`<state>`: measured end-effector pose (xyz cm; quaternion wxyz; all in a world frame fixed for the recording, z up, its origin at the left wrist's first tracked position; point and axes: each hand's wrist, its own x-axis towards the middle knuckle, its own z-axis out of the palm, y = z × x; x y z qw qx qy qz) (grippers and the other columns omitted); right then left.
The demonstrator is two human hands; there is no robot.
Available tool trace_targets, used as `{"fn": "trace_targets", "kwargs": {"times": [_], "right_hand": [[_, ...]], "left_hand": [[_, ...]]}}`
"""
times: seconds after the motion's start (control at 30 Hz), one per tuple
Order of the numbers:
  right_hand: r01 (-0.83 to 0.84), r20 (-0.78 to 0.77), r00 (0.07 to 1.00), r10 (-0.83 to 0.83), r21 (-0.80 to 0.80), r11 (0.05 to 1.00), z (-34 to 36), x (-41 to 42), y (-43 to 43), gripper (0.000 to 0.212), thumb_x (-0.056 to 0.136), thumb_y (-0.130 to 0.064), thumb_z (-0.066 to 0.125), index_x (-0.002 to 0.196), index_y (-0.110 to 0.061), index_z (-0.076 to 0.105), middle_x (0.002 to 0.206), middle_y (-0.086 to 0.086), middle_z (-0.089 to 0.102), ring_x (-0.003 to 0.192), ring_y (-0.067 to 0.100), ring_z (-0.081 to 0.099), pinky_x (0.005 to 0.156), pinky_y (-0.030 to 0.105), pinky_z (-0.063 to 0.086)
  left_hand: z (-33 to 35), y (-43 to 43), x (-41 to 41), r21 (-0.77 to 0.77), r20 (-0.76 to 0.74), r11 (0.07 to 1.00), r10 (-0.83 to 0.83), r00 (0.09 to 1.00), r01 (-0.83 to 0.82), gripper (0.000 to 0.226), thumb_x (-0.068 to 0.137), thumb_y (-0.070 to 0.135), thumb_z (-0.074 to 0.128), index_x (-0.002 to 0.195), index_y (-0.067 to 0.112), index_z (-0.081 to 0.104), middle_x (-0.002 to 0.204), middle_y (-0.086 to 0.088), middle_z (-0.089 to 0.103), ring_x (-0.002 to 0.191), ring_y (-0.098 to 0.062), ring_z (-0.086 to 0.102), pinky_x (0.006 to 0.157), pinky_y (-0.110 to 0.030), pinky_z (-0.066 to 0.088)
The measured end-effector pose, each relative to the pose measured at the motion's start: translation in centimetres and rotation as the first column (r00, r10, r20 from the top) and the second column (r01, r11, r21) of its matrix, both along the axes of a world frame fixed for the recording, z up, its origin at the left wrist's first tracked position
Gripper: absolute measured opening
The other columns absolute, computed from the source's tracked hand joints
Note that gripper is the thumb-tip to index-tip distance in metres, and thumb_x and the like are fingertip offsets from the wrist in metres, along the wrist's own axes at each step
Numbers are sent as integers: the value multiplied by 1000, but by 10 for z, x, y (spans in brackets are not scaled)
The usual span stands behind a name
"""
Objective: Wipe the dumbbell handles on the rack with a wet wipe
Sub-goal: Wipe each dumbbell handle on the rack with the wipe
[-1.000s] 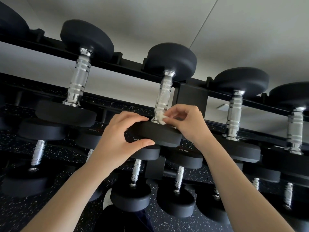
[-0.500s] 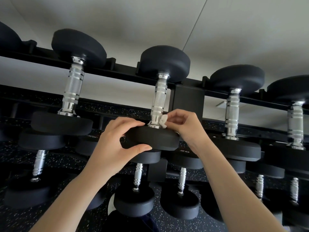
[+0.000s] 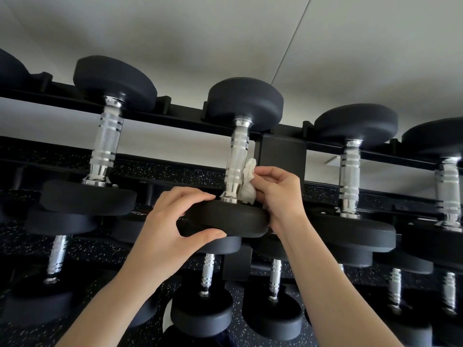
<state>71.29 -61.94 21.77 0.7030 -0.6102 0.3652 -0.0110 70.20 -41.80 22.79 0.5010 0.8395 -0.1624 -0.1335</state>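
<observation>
A black dumbbell with a knurled chrome handle (image 3: 236, 156) lies across the top tier of the black rack (image 3: 282, 156), in the middle of the view. My left hand (image 3: 172, 229) grips its near black head (image 3: 230, 217) from the left, thumb under the rim. My right hand (image 3: 280, 194) pinches a crumpled white wet wipe (image 3: 248, 186) against the right side of the handle's lower end, just above the near head.
More dumbbells sit on the same tier: one to the left (image 3: 105, 144), two to the right (image 3: 349, 176) (image 3: 448, 189). Lower tiers hold several smaller dumbbells (image 3: 208, 276). A speckled black floor lies below, a pale wall behind.
My right hand has lifted slightly and the wipe now stands taller along the handle's right side. My left hand keeps its hold on the near head. The view has shifted a little.
</observation>
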Motion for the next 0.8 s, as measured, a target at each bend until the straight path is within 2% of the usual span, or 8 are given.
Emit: {"fn": "trace_targets", "kwargs": {"times": [0.1, 0.23, 0.37, 0.47, 0.63, 0.8], "right_hand": [[25, 25, 999, -24, -31, 999, 5, 11, -1, 12, 82, 4, 65, 80, -8, 65, 73, 9, 71, 75, 30, 67, 73, 42, 56], [55, 83, 996, -43, -145, 988, 11, 38, -3, 12, 80, -3, 70, 78, -15, 67, 79, 8, 72, 87, 31, 69, 84, 50, 55], [80, 131, 990, -53, -206, 975, 15, 55, -6, 12, 80, -5, 70, 79, -17, 69, 79, 5, 72, 83, 27, 68, 82, 52, 54], [25, 125, 992, 4, -228, 973, 12, 45, -7, 12, 81, -5, 69, 81, -17, 69, 81, 7, 73, 85, 31, 69, 81, 53, 54], [-41, 85, 995, 56, -161, 986, 6, 24, -4, 14, 86, -3, 64, 82, -16, 64, 81, 9, 73, 86, 33, 69, 72, 47, 59], [22, 131, 991, -1, -159, 987, 14, 43, -5, 18, 84, 0, 64, 78, -16, 64, 70, 3, 71, 71, 22, 67, 65, 37, 59]], "left_hand": [[1, 0, 0, 6, -2, 1000, -2, 1000, 2, 51, 61, 57, 66, 110, 43, 60, 116, 20, 54, 117, -10, 49, 94, -30, 43], [2, 0, 0, 6, -6, 1000, -4, 1000, 4, 50, 61, 57, 66, 109, 44, 60, 116, 21, 54, 117, -10, 48, 94, -31, 43], [1, 0, 0, 6, -1, 1000, -10, 1000, 10, 49, 61, 57, 66, 109, 44, 60, 116, 20, 54, 117, -9, 48, 94, -30, 43], [1, 0, 0, 6, 3, 1000, -4, 1000, 4, 49, 61, 57, 66, 108, 44, 60, 116, 21, 54, 116, -8, 48, 93, -29, 42], [1, 0, 0, 12, 24, 1000, -14, 1000, 14, 48, 62, 55, 66, 109, 43, 60, 116, 21, 54, 115, -7, 48, 90, -25, 41], [1, 0, 0, 14, 26, 1000, -10, 1000, 9, 48, 61, 55, 66, 108, 44, 60, 116, 21, 54, 115, -9, 49, 89, -23, 40]]}}
